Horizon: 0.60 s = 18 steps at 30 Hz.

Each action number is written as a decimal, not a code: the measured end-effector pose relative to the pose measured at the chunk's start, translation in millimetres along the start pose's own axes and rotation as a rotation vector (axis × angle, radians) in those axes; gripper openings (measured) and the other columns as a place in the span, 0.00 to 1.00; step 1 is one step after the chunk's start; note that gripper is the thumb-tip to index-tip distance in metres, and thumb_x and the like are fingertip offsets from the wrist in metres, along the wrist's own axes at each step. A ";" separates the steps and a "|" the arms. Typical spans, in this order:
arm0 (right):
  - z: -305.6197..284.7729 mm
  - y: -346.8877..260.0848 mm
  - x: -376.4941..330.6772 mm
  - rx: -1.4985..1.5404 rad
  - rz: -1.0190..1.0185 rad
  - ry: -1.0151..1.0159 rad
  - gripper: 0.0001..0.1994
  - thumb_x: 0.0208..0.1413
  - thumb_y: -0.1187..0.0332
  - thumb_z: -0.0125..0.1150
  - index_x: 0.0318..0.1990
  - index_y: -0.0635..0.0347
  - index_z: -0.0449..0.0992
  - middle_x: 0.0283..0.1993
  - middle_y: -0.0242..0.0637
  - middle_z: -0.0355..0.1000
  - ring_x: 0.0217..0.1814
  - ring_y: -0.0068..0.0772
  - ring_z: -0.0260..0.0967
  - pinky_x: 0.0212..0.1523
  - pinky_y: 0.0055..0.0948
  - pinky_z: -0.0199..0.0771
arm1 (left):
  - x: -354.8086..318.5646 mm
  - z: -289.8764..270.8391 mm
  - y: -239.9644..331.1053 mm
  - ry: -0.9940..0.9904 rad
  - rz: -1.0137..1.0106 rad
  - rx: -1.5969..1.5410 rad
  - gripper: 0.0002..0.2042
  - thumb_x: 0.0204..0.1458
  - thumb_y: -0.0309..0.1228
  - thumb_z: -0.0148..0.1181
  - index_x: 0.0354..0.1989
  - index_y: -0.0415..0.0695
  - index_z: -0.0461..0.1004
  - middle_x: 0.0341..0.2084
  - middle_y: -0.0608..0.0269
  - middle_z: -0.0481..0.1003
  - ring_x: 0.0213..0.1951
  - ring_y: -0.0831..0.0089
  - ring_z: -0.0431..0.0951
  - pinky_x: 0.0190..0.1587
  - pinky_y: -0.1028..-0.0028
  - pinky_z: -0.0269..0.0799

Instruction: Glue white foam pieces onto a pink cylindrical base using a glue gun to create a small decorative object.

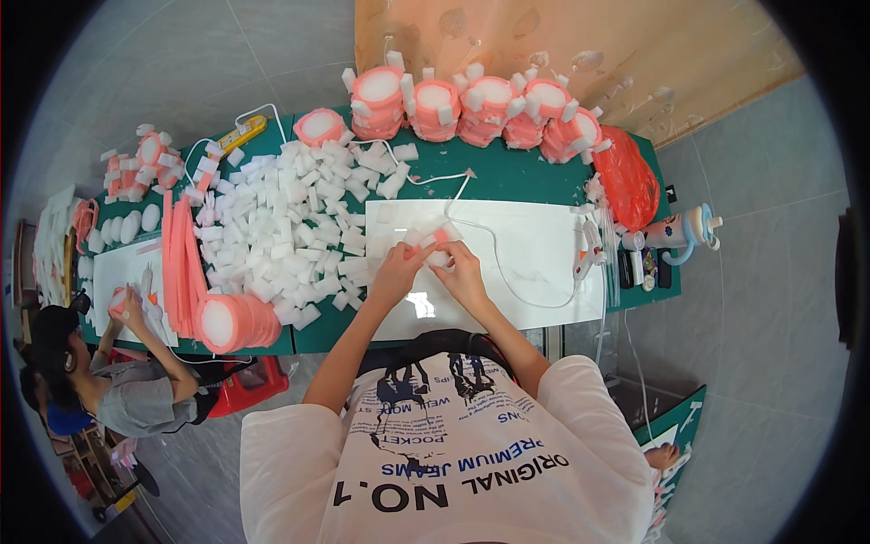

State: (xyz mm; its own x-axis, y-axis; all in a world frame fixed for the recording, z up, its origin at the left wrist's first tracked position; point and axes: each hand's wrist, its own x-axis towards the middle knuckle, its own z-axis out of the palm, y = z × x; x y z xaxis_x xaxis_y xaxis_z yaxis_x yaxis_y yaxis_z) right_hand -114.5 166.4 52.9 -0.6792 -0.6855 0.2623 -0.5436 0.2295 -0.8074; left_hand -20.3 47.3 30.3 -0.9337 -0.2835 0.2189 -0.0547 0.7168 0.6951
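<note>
Above a glossy white board [535, 236], both my hands are closed on a small pink-and-white foam piece [439, 239]. My left hand [397, 272] pinches its left side, and my right hand [462, 275] grips it from the right and below. The fingers partly hide the piece's lower part. A big heap of white foam blocks [272, 227] lies just left of the board. Toward the board's right end rests a white glue gun [587, 249], its cord looping across the board.
Stacked pink-and-white foam rings [435, 109] line the far edge beside a red plastic bag [627, 177]. A tumbler [666, 231] stands right. Pink strips [179, 263] and a foam roll [237, 324] lie left, near a seated co-worker [136, 372] holding a pink piece. A yellow power strip [243, 134] lies behind.
</note>
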 end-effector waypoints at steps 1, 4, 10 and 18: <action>-1.6 -1.2 1.2 0.002 0.013 -0.035 0.18 0.31 0.78 0.64 0.34 0.63 0.68 0.33 0.38 0.67 0.28 0.32 0.65 0.26 0.23 0.67 | -0.5 -0.2 -1.0 -0.004 -0.004 0.032 0.23 0.43 0.25 0.51 0.50 0.59 0.63 0.29 0.58 0.63 0.33 0.64 0.66 0.36 0.71 0.65; -14.0 -2.9 8.3 -0.016 0.023 -0.143 0.15 0.33 0.76 0.62 0.34 0.63 0.68 0.32 0.40 0.67 0.30 0.36 0.65 0.28 0.27 0.67 | 0.7 1.5 -3.4 -0.005 0.022 -0.012 0.22 0.43 0.24 0.51 0.49 0.59 0.64 0.28 0.58 0.63 0.33 0.64 0.66 0.36 0.71 0.65; -50.1 9.4 69.0 -0.163 0.022 -0.262 0.12 0.38 0.68 0.58 0.33 0.61 0.72 0.31 0.41 0.69 0.33 0.38 0.66 0.34 0.31 0.66 | 4.4 -2.8 0.4 -0.019 0.004 0.014 0.23 0.42 0.22 0.49 0.49 0.59 0.64 0.28 0.57 0.63 0.32 0.63 0.66 0.35 0.70 0.65; 36.5 55.7 137.5 -0.223 -0.165 -1.040 0.12 0.39 0.68 0.55 0.36 0.54 0.74 0.33 0.38 0.71 0.36 0.36 0.67 0.36 0.29 0.66 | 2.0 2.9 -4.4 -0.001 0.088 0.097 0.22 0.42 0.20 0.47 0.48 0.55 0.66 0.26 0.56 0.62 0.30 0.63 0.66 0.35 0.71 0.63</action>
State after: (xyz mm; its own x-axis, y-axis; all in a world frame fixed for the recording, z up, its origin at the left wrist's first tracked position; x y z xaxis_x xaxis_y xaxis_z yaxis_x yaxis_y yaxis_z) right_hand -220.1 59.6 24.8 0.1065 -0.9467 -0.3039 -0.7393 0.1290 -0.6609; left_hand -22.9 45.4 25.7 -0.9366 -0.2166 0.2753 -0.0069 0.7972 0.6036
